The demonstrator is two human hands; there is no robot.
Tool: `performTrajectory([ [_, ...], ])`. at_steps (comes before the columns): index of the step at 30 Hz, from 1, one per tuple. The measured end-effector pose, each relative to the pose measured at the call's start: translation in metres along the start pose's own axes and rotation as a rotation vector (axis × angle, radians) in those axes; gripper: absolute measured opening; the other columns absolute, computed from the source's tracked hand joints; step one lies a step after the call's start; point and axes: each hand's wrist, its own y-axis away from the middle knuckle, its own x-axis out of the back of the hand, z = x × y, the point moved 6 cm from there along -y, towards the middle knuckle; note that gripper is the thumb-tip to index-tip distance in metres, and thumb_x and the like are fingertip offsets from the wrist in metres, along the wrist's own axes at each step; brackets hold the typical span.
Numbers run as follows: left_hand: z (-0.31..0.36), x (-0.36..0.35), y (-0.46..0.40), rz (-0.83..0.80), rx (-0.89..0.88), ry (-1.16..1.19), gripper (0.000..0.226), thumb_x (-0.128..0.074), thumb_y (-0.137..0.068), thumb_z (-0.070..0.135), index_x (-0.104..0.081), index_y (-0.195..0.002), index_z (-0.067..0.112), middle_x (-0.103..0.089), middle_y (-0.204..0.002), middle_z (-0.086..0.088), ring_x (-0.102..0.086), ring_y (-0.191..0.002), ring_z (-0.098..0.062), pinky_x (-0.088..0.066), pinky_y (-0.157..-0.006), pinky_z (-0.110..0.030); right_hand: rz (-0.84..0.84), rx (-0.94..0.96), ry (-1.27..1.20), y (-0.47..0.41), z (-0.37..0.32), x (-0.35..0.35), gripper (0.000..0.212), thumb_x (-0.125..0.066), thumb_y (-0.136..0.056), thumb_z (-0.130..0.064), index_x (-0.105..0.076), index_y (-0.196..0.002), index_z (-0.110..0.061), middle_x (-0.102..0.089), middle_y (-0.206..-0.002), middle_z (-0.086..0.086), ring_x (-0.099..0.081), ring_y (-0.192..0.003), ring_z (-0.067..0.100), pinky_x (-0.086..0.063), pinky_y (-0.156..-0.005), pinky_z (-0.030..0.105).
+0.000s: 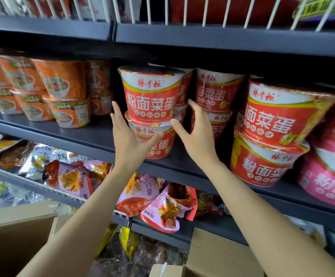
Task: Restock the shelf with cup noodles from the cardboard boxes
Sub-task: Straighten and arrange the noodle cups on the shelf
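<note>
head view, looking up at middle shelf [94, 136]. two red cup noodles stacked near its front edge: top cup [150, 94] sitting on lower cup [154, 142]. left hand [126, 136] and right hand [196, 136] flanking the stack, fingers straight and spread, clamped on nothing; left thumb lying across lower cup's front, right thumb tip at the seam between cups; real contact elsewhere hard to confirm. more red stacks [270, 136] to the right, pink cups [330, 156] beyond, orange cups [62, 90] to the left. cardboard box [16, 242] open below.

handling, by judgement: light, thin-walled, film-wrapped so likely slick; crushable at sides, stiffest at rim. best steadied with palms on opposite sides, low on the wall.

print: large "粉面菜蛋", brand script above it in red, not clearly legible.
</note>
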Motion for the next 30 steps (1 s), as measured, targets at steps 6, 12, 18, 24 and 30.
performTrajectory([
  [6, 0.035, 0.013, 0.003, 0.188, -0.316, -0.322, 0.045, -0.071, -0.079, 0.036, -0.058, -0.115, 0.012, -0.053, -0.122, -0.007, -0.046, -0.115, -0.024, -0.042, -0.092, -0.034, 0.178, 0.357, 1.19, -0.027, 0.023, 0.02, 0.036, -0.044, -0.077, -0.005, -0.07, -0.103, -0.009, -0.067, -0.096, 0.012, -0.063, -0.086, 0.031, -0.052, -0.075, 0.039],
  [12, 0.019, 0.005, 0.0, 0.205, -0.375, -0.404, 0.031, -0.071, -0.082, 0.041, -0.065, -0.094, 0.014, -0.059, -0.104, -0.004, -0.05, -0.103, -0.025, -0.038, -0.071, -0.026, -0.094, 0.151, 1.479, -0.064, 0.05, 0.01, 0.038, -0.038, -0.073, -0.018, -0.074, -0.085, -0.021, -0.07, -0.076, 0.0, -0.066, -0.069, 0.018, -0.051, -0.065, 0.028],
  [18, 0.018, 0.004, -0.003, 0.203, -0.379, -0.379, 0.032, -0.071, -0.082, 0.04, -0.064, -0.096, 0.013, -0.061, -0.103, -0.004, -0.051, -0.104, -0.025, -0.04, -0.072, -0.028, -0.094, 0.185, 1.434, -0.075, 0.045, 0.01, 0.034, -0.04, -0.093, -0.007, -0.058, -0.121, -0.004, -0.059, -0.121, 0.015, -0.057, -0.109, 0.033, -0.038, -0.098, 0.046],
  [24, 0.028, 0.001, 0.01, 0.275, -0.414, -0.395, 0.027, -0.069, -0.085, 0.033, -0.063, -0.101, 0.012, -0.058, -0.109, -0.009, -0.048, -0.106, -0.027, -0.045, -0.079, -0.037, -0.124, 0.168, 1.525, -0.073, 0.041, 0.005, 0.027, -0.05, -0.088, -0.017, -0.067, -0.109, -0.015, -0.067, -0.105, 0.007, -0.063, -0.098, 0.027, -0.044, -0.094, 0.041],
  [30, 0.073, -0.065, 0.057, 0.042, -0.707, -0.248, 0.015, -0.062, -0.083, 0.011, -0.064, -0.098, 0.008, -0.061, -0.099, -0.005, -0.052, -0.092, -0.021, -0.041, -0.08, -0.027, -0.155, 0.461, 1.553, -0.05, 0.038, 0.017, 0.035, -0.076, -0.062, -0.026, -0.072, -0.095, -0.013, -0.071, -0.088, 0.004, -0.065, -0.082, 0.025, -0.049, -0.082, 0.035],
])
